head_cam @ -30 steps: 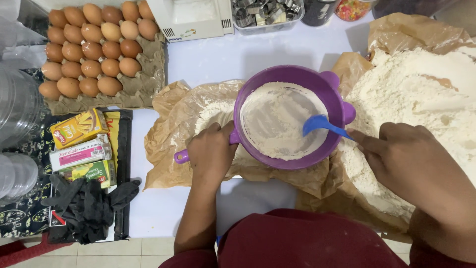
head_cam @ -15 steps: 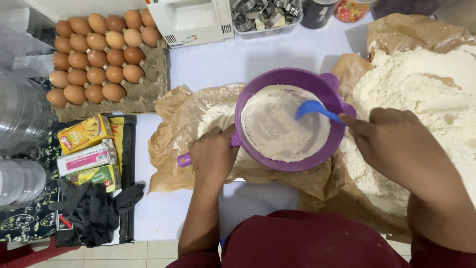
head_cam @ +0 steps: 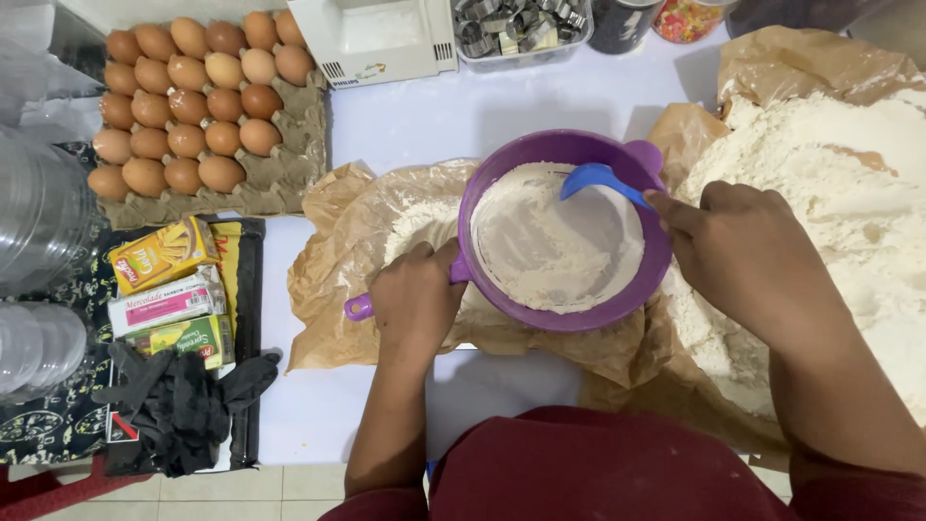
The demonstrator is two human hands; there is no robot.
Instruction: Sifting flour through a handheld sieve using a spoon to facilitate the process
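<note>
purple sieve [head_cam: 564, 232] of flour, handle gripped closed in left hand [head_cam: 417, 301], held over brown paper [head_cam: 338, 251]; right hand [head_cam: 743, 256] pinches blue scoop [head_cam: 600, 180] over sieve rim; egg tray [head_cam: 193, 106] well left of the grip

The purple sieve [head_cam: 569, 154] looks like smooth, slightly glossy plastic, and the blue spoon [head_cam: 596, 179] inside it has the same shiny plastic finish. The flour [head_cam: 550, 246] in the sieve is a matt, powdery heap. Under the sieve lies crinkled brown paper [head_cam: 347, 241], dull and creased. Left of the sieve, the egg tray [head_cam: 289, 174] is rough grey pulp card holding smooth matt-shelled eggs [head_cam: 193, 106]. Below the tray lie glossy printed cartons [head_cam: 164, 256] and soft black cloth gloves [head_cam: 183, 405].
</note>
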